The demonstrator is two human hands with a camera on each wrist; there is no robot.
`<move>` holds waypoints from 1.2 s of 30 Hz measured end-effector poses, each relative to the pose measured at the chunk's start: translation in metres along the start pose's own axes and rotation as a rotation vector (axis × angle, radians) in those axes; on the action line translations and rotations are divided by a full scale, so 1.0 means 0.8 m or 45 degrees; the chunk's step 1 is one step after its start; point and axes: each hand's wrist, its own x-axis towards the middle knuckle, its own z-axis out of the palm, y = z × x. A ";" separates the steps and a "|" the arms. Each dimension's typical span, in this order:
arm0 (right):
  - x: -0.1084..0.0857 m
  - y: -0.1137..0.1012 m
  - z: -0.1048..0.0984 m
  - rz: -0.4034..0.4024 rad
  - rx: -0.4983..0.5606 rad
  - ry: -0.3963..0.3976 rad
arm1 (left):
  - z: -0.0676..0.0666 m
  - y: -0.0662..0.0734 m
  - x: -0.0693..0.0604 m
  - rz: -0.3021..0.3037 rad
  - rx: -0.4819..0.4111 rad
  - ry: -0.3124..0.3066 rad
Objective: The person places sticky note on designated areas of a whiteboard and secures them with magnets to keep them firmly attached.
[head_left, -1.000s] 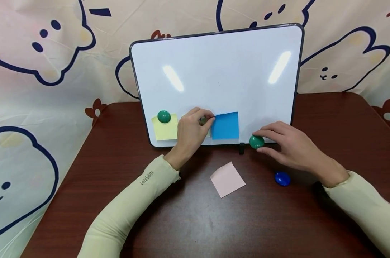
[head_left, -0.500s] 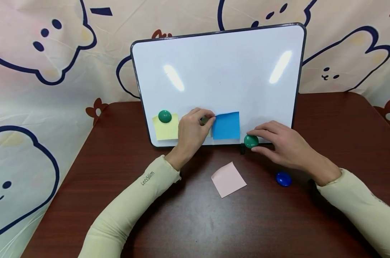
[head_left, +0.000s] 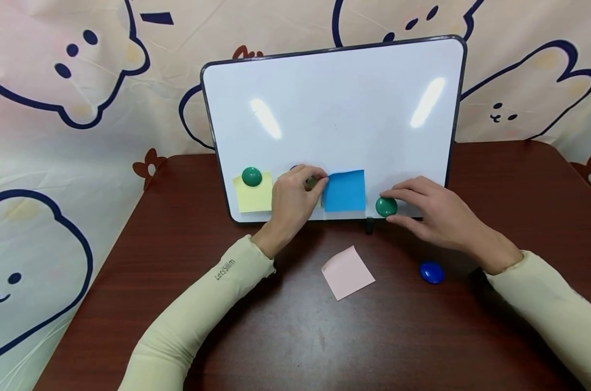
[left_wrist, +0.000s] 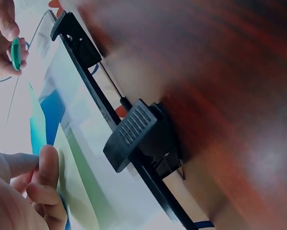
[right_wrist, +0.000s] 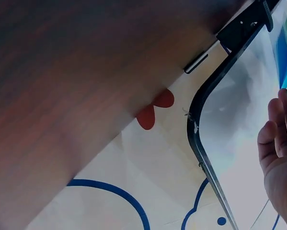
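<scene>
My left hand (head_left: 295,198) pinches the upper left corner of a blue sticky note (head_left: 345,191) at the whiteboard (head_left: 334,119). Between thumb and fingertips, my right hand (head_left: 434,214) holds a round green magnet (head_left: 386,206), right of the blue note and apart from it. A yellow sticky note (head_left: 254,201) hangs at the board's lower left under another green magnet (head_left: 252,176). Behind my left hand is a further yellowish note (left_wrist: 74,177), mostly hidden in the head view. A dark blue edge shows above that hand, its shape mostly covered.
On the dark wooden table (head_left: 295,336) lie a pink sticky note (head_left: 348,273) and a blue magnet (head_left: 432,272), both in front of the board. Black clip feet (left_wrist: 138,134) support the board's lower edge. A patterned cloth (head_left: 105,108) hangs behind.
My right hand has carried the green magnet slightly left, then back up and right. My left hand stays at the blue note's corner. The head view has shifted a little.
</scene>
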 end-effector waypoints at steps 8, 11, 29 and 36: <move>0.004 0.004 0.000 -0.003 0.012 0.039 | 0.000 -0.002 0.000 0.011 -0.013 0.008; 0.006 0.005 0.001 -0.008 0.014 0.053 | 0.000 -0.001 0.000 0.014 -0.017 0.013; 0.013 0.002 0.006 -0.005 0.025 0.064 | 0.000 -0.001 -0.002 0.002 -0.010 -0.001; 0.019 0.002 0.007 0.001 0.040 0.069 | 0.000 -0.001 0.000 0.009 0.001 0.001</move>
